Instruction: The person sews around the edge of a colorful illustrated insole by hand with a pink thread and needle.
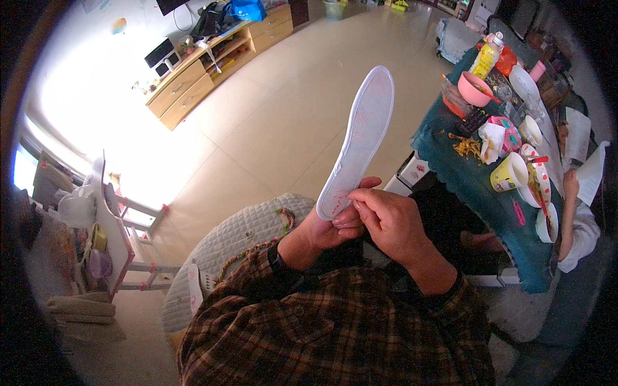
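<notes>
A white insole (362,125) stands tilted up before me, its rounded toe end pointing away. Pink marks or stitches show near its heel and faintly along its middle. My left hand (328,234) grips the heel end from below, with some fingers hidden behind it. At the heel's right edge, my right hand (393,222) has thumb and forefinger pinched together, touching the insole. Whether a small thing such as a needle sits between those fingertips cannot be made out. Beside my left forearm, a braided multicoloured cord (251,247) lies on a round quilted cushion (227,227).
To the right, a table with a teal cloth (444,169) holds a pink bowl (474,89), a yellow paper cup (507,172), a bottle (486,57) and food scraps (466,146). Another person's arm (569,207) is beyond it. A white chair (116,227) stands left, a wooden cabinet (181,96) farther off.
</notes>
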The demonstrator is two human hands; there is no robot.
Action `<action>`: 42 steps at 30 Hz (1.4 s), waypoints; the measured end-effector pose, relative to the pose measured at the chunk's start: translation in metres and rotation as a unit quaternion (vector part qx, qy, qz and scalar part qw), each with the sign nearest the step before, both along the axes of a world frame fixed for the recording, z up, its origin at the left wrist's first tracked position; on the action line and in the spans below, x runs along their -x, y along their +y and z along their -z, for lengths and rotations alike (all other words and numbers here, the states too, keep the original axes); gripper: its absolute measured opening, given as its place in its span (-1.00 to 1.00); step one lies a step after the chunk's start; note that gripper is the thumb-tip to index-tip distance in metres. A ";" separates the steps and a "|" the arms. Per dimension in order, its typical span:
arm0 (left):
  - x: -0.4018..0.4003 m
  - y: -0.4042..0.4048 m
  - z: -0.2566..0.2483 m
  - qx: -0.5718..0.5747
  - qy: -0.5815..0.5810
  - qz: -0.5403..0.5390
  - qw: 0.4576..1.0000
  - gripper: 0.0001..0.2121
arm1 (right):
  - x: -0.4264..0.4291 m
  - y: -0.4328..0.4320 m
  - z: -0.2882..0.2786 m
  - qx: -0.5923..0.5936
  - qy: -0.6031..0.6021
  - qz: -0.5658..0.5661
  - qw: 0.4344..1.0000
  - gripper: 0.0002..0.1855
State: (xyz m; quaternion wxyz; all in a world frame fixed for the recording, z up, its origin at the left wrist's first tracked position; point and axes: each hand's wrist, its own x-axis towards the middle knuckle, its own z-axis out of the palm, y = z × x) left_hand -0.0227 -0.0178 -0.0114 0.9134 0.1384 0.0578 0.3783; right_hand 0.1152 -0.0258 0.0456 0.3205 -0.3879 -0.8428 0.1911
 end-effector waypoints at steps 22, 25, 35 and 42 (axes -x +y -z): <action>0.003 0.000 0.006 -0.012 -0.009 0.009 1.000 -0.63 | 0.007 0.001 0.001 0.013 0.034 0.004 0.999 -0.84; 0.002 0.001 0.011 -0.019 -0.029 0.014 0.999 -0.63 | 0.007 0.002 0.003 0.013 0.029 0.002 1.000 -0.84; 0.003 0.002 0.010 -0.028 0.047 0.011 0.998 -0.72 | 0.005 0.001 0.005 0.038 0.020 0.010 0.999 -0.84; 0.002 0.002 0.012 -0.011 0.058 0.021 0.998 -0.73 | 0.003 0.002 0.008 0.050 0.027 0.010 0.998 -0.82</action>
